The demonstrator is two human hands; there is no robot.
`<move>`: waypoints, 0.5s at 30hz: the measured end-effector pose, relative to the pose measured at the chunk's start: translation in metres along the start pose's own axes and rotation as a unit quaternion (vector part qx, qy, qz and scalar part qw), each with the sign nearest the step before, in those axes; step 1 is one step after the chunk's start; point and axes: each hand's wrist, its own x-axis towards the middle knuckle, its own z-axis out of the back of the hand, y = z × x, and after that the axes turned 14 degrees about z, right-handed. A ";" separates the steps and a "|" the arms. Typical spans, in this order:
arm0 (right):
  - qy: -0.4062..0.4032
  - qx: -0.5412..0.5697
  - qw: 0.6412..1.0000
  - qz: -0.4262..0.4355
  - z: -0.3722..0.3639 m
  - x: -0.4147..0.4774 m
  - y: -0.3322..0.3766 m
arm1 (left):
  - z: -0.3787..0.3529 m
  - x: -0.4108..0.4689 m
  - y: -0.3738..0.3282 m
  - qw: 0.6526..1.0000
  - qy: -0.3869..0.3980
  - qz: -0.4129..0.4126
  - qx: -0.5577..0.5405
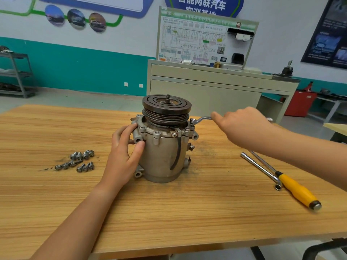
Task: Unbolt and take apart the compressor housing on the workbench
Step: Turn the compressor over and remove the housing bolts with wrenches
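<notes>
Compressor housing point(163, 158) upright, centre of workbench point(169, 212).
Left hand point(123, 154) clasps its side with curled fingers; right hand point(242, 126) grips offset ring wrench point(201, 119), fingers and handle end hidden.

We see a wooden bench point(169, 212) with striped grain filling the lower frame. The compressor point(163, 156) stands upright on it at centre, pulley end up. Left of centre lies a cluster of loose bolts point(77, 162). At the right, an L-shaped wrench point(260, 168) and a yellow-handled screwdriver point(296, 188) lie close alongside each other. Dark grime point(206, 149) speckles the wood right of the compressor.
</notes>
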 end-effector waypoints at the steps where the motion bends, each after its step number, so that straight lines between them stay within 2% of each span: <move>1: -0.007 -0.001 1.000 0.000 -0.002 0.008 -0.006 | 0.000 0.000 0.000 1.000 0.002 0.009 -0.005; 6: -0.101 0.043 0.991 0.071 -0.014 0.062 -0.019 | -0.002 -0.001 0.000 1.000 0.008 0.026 -0.012; 8: -0.122 0.079 0.987 0.070 -0.020 0.074 -0.013 | -0.002 -0.002 0.001 1.000 0.011 0.021 -0.011; 11: -0.178 0.146 0.973 -0.003 -0.029 0.064 -0.011 | -0.002 -0.002 0.000 1.000 0.007 0.026 -0.011; 13: -0.243 0.218 0.940 -0.096 -0.032 0.045 -0.016 | -0.001 -0.001 -0.001 1.000 0.003 0.026 -0.007; 15: -0.297 0.263 0.907 -0.142 -0.029 0.023 -0.018 | -0.002 -0.001 -0.002 1.000 -0.002 0.024 -0.002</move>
